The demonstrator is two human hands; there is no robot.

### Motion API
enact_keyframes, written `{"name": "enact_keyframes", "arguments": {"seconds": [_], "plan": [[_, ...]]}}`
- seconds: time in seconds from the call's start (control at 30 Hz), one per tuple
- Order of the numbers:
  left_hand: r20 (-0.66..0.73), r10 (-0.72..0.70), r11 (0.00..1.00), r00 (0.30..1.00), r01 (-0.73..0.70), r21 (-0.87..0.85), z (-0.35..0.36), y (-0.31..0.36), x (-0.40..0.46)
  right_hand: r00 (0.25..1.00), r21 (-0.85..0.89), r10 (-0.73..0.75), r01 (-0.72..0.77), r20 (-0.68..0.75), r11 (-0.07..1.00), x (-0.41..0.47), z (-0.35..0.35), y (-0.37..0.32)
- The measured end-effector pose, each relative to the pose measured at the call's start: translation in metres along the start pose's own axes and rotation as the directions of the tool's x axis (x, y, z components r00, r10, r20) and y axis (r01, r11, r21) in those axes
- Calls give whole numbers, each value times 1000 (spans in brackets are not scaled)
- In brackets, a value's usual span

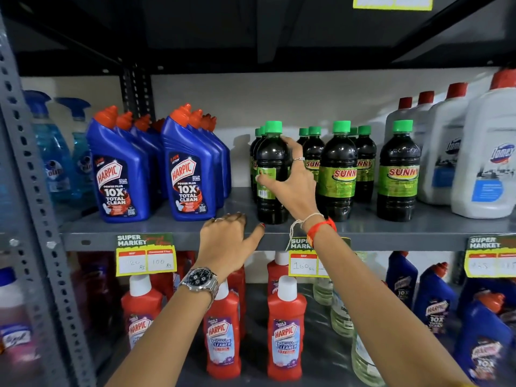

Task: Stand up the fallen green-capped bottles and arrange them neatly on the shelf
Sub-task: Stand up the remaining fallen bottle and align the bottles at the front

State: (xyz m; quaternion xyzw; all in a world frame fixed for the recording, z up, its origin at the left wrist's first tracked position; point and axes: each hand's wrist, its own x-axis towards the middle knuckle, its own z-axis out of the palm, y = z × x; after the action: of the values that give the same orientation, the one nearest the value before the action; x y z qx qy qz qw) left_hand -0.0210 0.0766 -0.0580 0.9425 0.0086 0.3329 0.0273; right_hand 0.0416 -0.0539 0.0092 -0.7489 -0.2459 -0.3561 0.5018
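Observation:
Several dark bottles with green caps and green SUNNY labels stand upright in the middle of the grey shelf [167, 227]. My right hand [290, 180] grips the front-left green-capped bottle [272, 152], thumb on its label and fingers around its right side; its label is turned away to the left. Two more front bottles stand to the right, one in the middle [339, 174] and one further right [398, 174], with others lined up behind them. My left hand [227, 241] rests on the shelf's front edge, fingers curled over it, just left of the gripped bottle.
Blue Harpic bottles [190, 174] with red caps stand left of the green-capped group, and white Domex bottles [485, 163] stand to its right. Blue spray bottles are at the far left. Price tags hang from the shelf edge. Red Harpic bottles fill the shelf below.

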Motion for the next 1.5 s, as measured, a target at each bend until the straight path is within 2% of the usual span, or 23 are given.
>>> {"name": "enact_keyframes", "arguments": {"seconds": [0.1, 0.23, 0.33, 0.43, 0.53, 0.6, 0.7, 0.77, 0.87, 0.97, 1.07, 1.13, 1.23, 1.27, 1.33, 1.5], "plan": [[-3, 4, 1000, 1000, -4, 15, -1, 1, 0, 1000, -12, 10, -10, 18, 1000, 2, 0, -1], [11, 0, 1000, 1000, 0, 18, -3, 2, 0, 998, -215, 53, -61, -43, 975, 2, 4, -3], [16, 1, 1000, 1000, -2, 21, -4, 2, -1, 995, -258, 78, -91, -60, 962, 5, 3, -2], [15, 2, 1000, 1000, -2, 17, -4, 2, -1, 971, -83, 234, -229, 57, 970, 14, 0, 7], [23, -2, 1000, 1000, 2, 18, -3, 2, 0, 907, 154, 363, -398, 213, 904, 19, -5, 17], [24, -7, 1000, 1000, 7, 13, -2, 2, 0, 909, 88, 357, -382, 212, 920, 16, -5, 14], [26, -9, 1000, 1000, 8, 17, -2, 1, 0, 967, -182, 240, -222, 85, 958, 3, 0, 8], [29, -10, 1000, 1000, 9, 16, -3, 1, -1, 986, -266, 163, -149, 32, 952, -3, 3, 5], [43, -14, 1000, 999, 13, 10, -5, 3, -1, 980, -220, 195, -184, 29, 958, 2, -1, 7], [56, -14, 1000, 998, 14, 1, -6, 3, -2, 935, -31, 315, -314, 164, 949, 9, -7, 12], [61, -12, 1000, 998, 12, 1, -6, 3, -2, 903, 106, 352, -386, 247, 916, 10, -7, 20], [63, -13, 1000, 998, 13, 4, -6, 3, -2, 925, 65, 302, -325, 231, 944, 7, -3, 21], [69, -17, 1000, 997, 16, 15, -6, 3, -1, 967, -183, 229, -206, 112, 961, -3, 6, 18], [71, -16, 1000, 997, 15, 15, -6, 3, -1, 974, -210, 214, -193, 80, 958, -5, 8, 17], [70, -13, 1000, 997, 12, 11, -7, 3, -2, 976, -200, 206, -189, 71, 961, -4, 8, 15], [67, -12, 1000, 998, 12, 3, -6, 3, -1, 922, -42, 313, -312, 229, 949, 0, -1, 17]]}}
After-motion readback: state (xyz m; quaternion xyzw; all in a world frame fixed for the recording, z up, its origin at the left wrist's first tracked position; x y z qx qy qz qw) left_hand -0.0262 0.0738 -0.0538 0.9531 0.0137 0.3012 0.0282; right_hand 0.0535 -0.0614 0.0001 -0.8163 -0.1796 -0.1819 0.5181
